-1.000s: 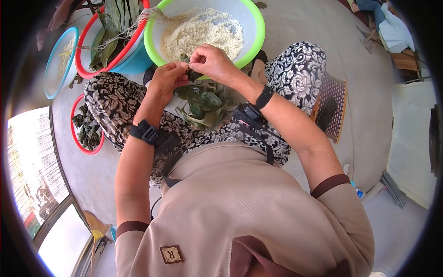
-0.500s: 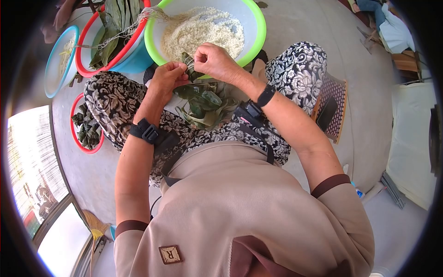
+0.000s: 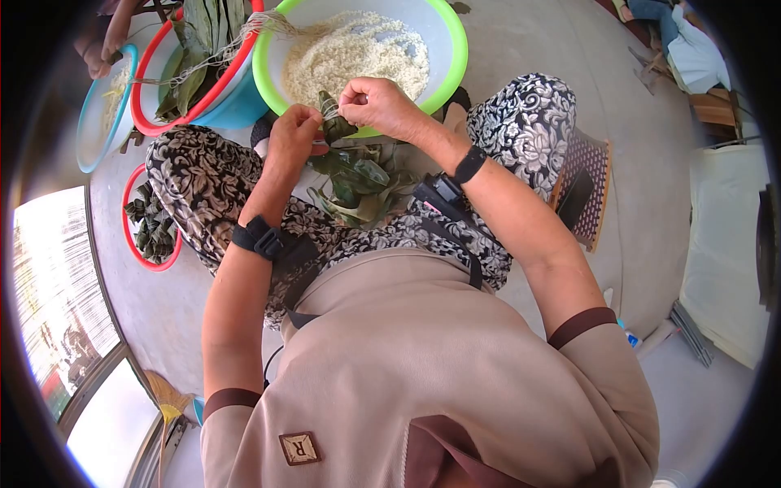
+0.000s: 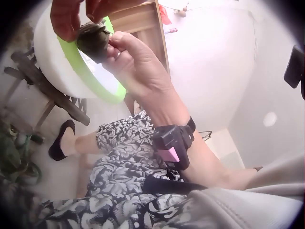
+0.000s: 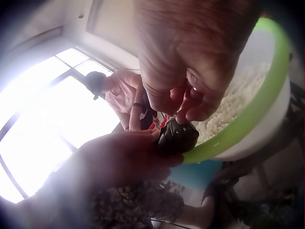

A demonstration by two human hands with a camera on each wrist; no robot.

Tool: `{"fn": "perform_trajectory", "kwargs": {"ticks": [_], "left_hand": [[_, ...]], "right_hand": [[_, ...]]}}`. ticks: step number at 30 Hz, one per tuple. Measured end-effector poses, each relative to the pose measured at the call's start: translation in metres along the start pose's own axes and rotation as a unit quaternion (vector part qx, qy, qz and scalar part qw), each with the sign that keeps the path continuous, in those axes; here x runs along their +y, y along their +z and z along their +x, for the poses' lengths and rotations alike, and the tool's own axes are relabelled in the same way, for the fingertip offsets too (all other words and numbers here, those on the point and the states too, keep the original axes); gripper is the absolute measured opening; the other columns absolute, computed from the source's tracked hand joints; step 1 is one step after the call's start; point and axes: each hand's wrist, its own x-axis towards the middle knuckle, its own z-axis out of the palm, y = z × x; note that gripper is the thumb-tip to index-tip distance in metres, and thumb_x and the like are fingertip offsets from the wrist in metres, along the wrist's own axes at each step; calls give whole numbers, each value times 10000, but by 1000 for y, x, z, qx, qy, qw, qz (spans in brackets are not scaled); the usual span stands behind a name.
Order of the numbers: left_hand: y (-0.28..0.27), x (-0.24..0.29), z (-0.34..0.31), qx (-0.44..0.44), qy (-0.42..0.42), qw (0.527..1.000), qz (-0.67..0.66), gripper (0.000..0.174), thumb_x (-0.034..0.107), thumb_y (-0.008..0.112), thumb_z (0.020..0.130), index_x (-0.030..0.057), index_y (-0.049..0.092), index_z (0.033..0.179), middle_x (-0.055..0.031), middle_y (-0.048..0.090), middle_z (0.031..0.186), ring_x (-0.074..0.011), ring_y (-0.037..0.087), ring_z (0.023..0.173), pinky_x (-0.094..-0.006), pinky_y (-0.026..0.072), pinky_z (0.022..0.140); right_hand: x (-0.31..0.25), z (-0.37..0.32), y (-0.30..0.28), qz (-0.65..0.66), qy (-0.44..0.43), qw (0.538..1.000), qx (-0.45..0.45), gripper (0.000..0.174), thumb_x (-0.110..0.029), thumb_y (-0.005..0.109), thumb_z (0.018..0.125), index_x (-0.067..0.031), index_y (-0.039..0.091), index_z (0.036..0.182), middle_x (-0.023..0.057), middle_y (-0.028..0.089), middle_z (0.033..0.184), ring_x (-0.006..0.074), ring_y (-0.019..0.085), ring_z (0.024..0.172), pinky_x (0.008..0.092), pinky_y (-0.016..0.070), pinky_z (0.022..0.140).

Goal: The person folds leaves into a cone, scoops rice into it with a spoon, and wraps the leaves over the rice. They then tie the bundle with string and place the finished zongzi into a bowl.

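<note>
A dark green leaf parcel (image 3: 338, 128), wound with pale string (image 3: 332, 108), is between the two hands at the green-rimmed basin's near edge. My left hand (image 3: 288, 146) holds the parcel from its left side; in the right wrist view the left hand (image 5: 112, 160) is around the parcel (image 5: 177, 137) from below. Thumb and finger of my right hand (image 3: 381, 108) pinch the string close to the parcel; the left wrist view shows this right hand (image 4: 143, 67) beside the parcel (image 4: 94, 42). Loose wet leaves (image 3: 358, 183) lie below the hands.
The green-rimmed basin (image 3: 449, 77) contains white rice. To its left are a red-rimmed tub (image 3: 145, 110) of leaves and strings, a blue-rimmed bowl (image 3: 85, 150), and a red basket (image 3: 130, 236) of wrapped parcels. Another person's hand (image 3: 99, 61) is over the bowl.
The parcel has turned and shows more between my hands. My right hand moved outward, then slightly back toward it. The other person's hand has come down to the blue-rimmed bowl.
</note>
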Motion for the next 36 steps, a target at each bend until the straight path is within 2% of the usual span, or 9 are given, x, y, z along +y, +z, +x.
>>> {"fn": "perform_trajectory", "kwargs": {"ticks": [3,8,10,12,15,25,29,31,36], "left_hand": [[3,3,-3,13,-13,998,-54,171,177,589,927,18,567,986,-45,558,921,-149,581,816,-264,562,639],[3,3,-3,-8,-12,997,-78,178,187,615,917,24,566,969,-28,555,890,-119,564,807,-266,560,639],[2,-2,0,-19,-2,997,-77,182,187,627,911,26,565,968,-24,555,885,-109,559,801,-269,559,641],[1,-5,3,-30,-11,995,-95,155,194,586,943,48,547,977,-30,578,923,-117,575,839,-319,536,752],[1,-10,6,-30,8,991,-130,177,174,649,905,36,572,985,-12,571,893,-90,563,776,-254,544,675],[9,-2,1,-16,64,994,-93,149,149,642,911,49,584,1004,-11,594,906,-79,585,791,-230,531,660],[9,-9,5,14,70,995,-68,160,158,651,896,32,604,983,-9,605,883,-82,600,775,-234,537,622],[8,-10,6,25,72,996,-56,166,164,653,891,25,612,973,-9,610,872,-85,606,761,-236,539,610],[8,-11,8,67,63,996,-5,207,197,655,878,1,631,940,-25,634,827,-90,612,708,-238,534,590]], "right_hand": [[1,2,3,32,-10,999,0,78,-84,655,841,-18,618,820,-8,595,719,66,551,655,234,485,610],[-7,1,2,58,-10,998,-6,72,-76,649,833,-15,626,804,10,616,720,76,572,641,240,492,592],[-11,0,2,41,-22,999,-5,83,-75,640,844,-15,607,799,16,608,713,76,572,626,248,492,574],[-15,0,2,30,-24,999,-1,89,-75,638,848,-13,595,800,23,605,711,85,575,617,257,494,567],[-16,1,1,-8,-48,999,7,103,-78,636,852,-9,575,805,40,600,708,106,581,604,276,496,559],[-15,0,3,-88,-102,990,50,97,-84,644,836,-14,578,827,71,599,693,162,604,650,314,484,592],[-12,-1,7,-105,-109,987,53,87,-74,608,899,-18,567,847,13,599,693,71,568,583,241,468,535],[-12,0,7,38,-35,998,29,82,-61,600,906,-18,570,844,1,596,696,68,572,582,230,472,539],[-8,-4,10,86,-9,996,38,59,-46,606,899,-11,583,858,-6,596,700,71,589,599,223,481,556]]}}
